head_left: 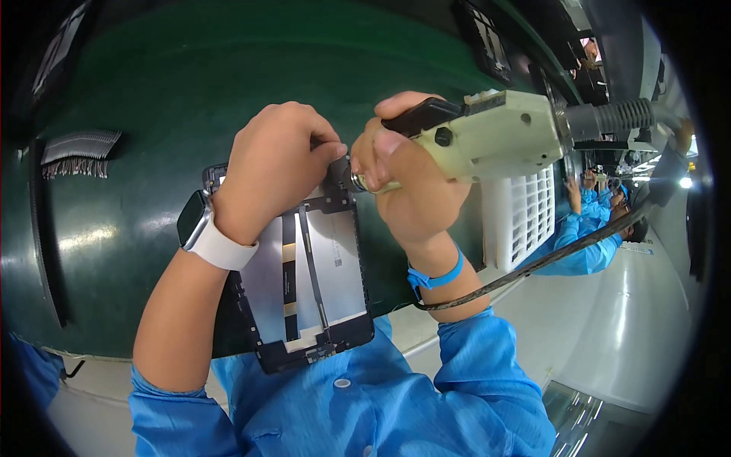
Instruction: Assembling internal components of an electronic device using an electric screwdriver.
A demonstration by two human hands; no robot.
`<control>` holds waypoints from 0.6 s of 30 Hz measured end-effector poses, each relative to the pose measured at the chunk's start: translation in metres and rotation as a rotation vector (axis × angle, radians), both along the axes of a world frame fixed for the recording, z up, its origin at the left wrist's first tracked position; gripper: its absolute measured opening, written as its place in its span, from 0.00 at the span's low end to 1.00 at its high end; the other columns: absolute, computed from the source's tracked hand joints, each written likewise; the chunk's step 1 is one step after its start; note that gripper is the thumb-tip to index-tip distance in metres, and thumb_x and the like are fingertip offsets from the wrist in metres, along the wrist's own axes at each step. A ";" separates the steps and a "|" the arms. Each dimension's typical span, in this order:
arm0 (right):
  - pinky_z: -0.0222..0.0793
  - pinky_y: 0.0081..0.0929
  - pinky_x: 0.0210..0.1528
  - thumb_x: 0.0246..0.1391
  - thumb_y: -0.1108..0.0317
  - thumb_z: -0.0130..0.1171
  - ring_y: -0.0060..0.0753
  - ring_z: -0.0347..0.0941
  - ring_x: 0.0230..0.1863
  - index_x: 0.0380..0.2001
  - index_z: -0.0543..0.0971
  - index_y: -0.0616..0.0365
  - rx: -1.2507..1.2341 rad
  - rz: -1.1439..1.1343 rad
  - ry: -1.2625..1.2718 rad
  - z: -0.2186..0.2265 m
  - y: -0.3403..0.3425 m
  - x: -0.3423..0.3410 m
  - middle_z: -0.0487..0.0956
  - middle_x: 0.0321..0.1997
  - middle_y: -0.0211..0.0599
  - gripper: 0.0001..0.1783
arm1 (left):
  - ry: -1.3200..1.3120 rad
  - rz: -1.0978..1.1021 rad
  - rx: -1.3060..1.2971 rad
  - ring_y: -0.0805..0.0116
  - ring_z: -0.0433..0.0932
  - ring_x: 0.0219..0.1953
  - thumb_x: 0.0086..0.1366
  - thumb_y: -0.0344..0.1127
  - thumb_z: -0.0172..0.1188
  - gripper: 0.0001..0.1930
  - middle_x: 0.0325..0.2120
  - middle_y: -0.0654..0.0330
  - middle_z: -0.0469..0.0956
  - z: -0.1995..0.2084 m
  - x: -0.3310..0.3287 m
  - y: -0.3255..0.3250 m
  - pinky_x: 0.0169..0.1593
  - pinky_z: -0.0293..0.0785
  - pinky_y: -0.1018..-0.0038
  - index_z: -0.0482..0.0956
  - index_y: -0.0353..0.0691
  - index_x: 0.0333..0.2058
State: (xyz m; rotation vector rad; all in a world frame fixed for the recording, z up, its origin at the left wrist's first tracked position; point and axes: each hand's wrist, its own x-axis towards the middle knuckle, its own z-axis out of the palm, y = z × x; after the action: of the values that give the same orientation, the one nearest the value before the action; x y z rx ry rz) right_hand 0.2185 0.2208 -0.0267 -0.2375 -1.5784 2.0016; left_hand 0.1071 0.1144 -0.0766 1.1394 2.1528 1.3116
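Note:
An opened tablet-like device point(346, 263) lies at the table's near edge, its inside facing up, with silver plates, a black frame and dark flat cables. My right hand point(415, 171) is wrapped round a pale green electric screwdriver point(510, 137) with a black lever. The tool lies sideways, its front end pointing left at the device's upper right corner. Over the device's top edge, my left hand point(282, 156) is closed, thumb and finger pinched right by the tool's tip. Whatever that pinch holds is too small or hidden to make out.
On the green table point(167, 84), a bundle of grey strips point(80, 152) lies at left. A white slotted tray point(525, 217) stands at right. The screwdriver's thick grey cable point(632, 114) runs off right. A dark cord point(563, 259) crosses below my wrist. A co-worker in blue point(590, 236) sits beyond.

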 end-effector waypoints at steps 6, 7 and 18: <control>0.69 0.20 0.25 0.52 0.85 0.59 0.19 0.72 0.23 0.41 0.76 0.65 0.091 0.021 0.021 -0.011 0.003 -0.003 0.77 0.30 0.33 0.13 | -0.018 0.010 0.010 0.52 0.81 0.34 0.56 0.32 0.67 0.04 0.28 0.55 0.83 0.002 -0.002 -0.001 0.39 0.77 0.61 0.88 0.41 0.27; 0.70 0.20 0.26 0.52 0.85 0.60 0.19 0.72 0.24 0.42 0.76 0.65 0.144 0.030 0.032 -0.011 0.004 -0.003 0.78 0.31 0.33 0.13 | -0.031 0.007 0.009 0.51 0.81 0.34 0.56 0.32 0.67 0.04 0.29 0.55 0.83 0.003 -0.002 0.000 0.39 0.77 0.61 0.88 0.41 0.27; 0.72 0.21 0.41 0.54 0.83 0.61 0.19 0.74 0.38 0.43 0.77 0.62 0.301 0.030 0.040 -0.023 -0.011 0.004 0.79 0.38 0.33 0.13 | 0.107 0.000 0.067 0.51 0.80 0.32 0.53 0.30 0.67 0.03 0.26 0.54 0.80 -0.001 0.003 -0.005 0.36 0.75 0.60 0.85 0.40 0.28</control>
State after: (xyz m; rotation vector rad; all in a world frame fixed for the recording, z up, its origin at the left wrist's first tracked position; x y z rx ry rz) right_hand 0.2227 0.2103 -0.0497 -0.0560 -1.8382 1.7488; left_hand 0.1097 0.1096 -0.0776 1.2627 2.1989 1.3603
